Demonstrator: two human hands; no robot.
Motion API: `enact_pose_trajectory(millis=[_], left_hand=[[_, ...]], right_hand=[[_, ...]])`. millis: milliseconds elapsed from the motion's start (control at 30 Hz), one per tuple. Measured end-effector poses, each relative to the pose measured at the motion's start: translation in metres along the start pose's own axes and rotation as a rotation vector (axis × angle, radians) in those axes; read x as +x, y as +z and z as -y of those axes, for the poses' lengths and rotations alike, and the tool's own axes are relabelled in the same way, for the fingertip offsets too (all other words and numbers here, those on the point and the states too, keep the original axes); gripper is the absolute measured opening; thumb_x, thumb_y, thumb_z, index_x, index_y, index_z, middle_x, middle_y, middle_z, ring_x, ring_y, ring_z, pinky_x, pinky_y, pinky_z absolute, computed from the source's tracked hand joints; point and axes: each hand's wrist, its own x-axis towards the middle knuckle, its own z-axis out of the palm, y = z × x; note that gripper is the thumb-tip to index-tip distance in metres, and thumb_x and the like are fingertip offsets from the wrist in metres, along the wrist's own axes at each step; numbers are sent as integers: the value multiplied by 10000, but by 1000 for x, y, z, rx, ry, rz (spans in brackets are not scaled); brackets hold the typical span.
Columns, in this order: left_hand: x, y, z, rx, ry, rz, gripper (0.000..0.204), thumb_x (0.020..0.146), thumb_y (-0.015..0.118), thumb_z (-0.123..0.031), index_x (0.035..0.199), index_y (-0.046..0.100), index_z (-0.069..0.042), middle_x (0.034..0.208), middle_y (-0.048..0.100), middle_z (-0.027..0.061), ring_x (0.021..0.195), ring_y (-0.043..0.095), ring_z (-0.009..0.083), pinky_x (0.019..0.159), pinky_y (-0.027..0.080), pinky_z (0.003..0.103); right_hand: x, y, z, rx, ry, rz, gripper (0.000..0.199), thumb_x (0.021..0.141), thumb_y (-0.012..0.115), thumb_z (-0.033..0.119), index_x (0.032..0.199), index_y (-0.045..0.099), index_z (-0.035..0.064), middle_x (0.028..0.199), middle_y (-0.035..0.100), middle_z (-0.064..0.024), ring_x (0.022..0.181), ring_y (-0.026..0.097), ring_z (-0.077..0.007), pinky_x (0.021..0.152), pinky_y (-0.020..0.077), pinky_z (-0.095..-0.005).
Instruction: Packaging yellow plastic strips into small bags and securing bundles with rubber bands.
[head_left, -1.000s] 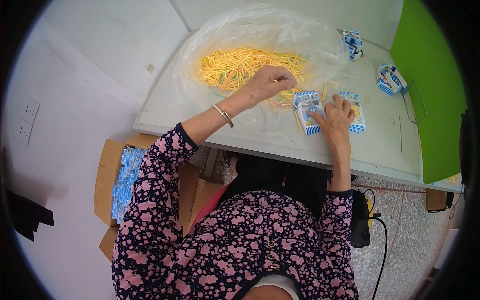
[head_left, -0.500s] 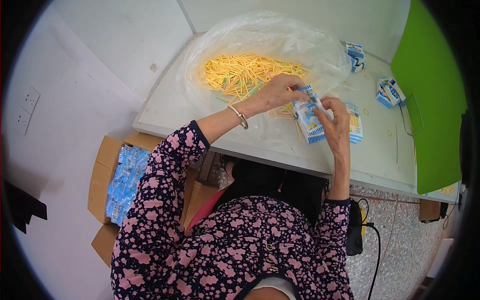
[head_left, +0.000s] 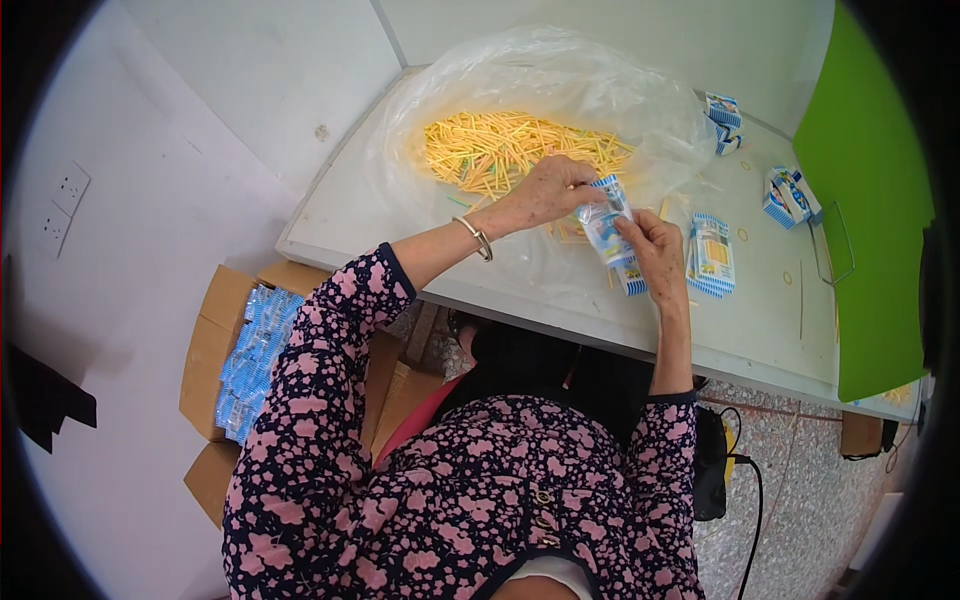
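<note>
Between my hands is a clear packet with blue-and-white stripes, held up at a slant. The fingers of my left hand close on its top edge. My right hand pinches its right side, thumb across the front. Under its lower end, part of another striped packet shows on the table; my right hand hides some of it. Just right of that hand lies a small stack of filled packets, yellow sticks visible through the top one. Whether the held packet contains sticks is hard to make out.
Beyond my hands, a large clear plastic bag lies spread with a heap of thin yellow sticks. Striped packet bundles sit near a green panel. Lower left, an open carton holds many blue packets.
My hands and the held packet have shifted a little left, away from the stack. More of the stack and of the packet underneath now shows. The whole view has moved slightly.
</note>
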Motion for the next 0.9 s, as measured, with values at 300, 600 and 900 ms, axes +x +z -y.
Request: enact_pose_trajectory(millis=[300,600,900], left_hand=[[-4,-40,34,41,36,-20,188,808,601,-191,865,634,-15,781,631,97,691,575,169,637,458,294],[-16,-115,121,1264,119,172,293,754,521,-60,1045,509,-33,981,531,114,969,500,271,822,399,387],[-1,-102,147,1257,243,33,241,776,486,-58,1015,493,-25,1019,497,117,995,474,262,856,373,357]], right_hand=[[-8,5,-4,-37,-29,38,260,849,583,177,655,534,10,580,411,62,551,327,-23,473,252,-215],[-6,11,1,30,-15,70,230,850,582,159,691,561,-6,591,440,60,563,347,-18,486,269,-207],[-5,10,-7,-10,3,101,193,849,581,155,800,625,-26,629,515,44,585,410,-19,516,322,-195]])
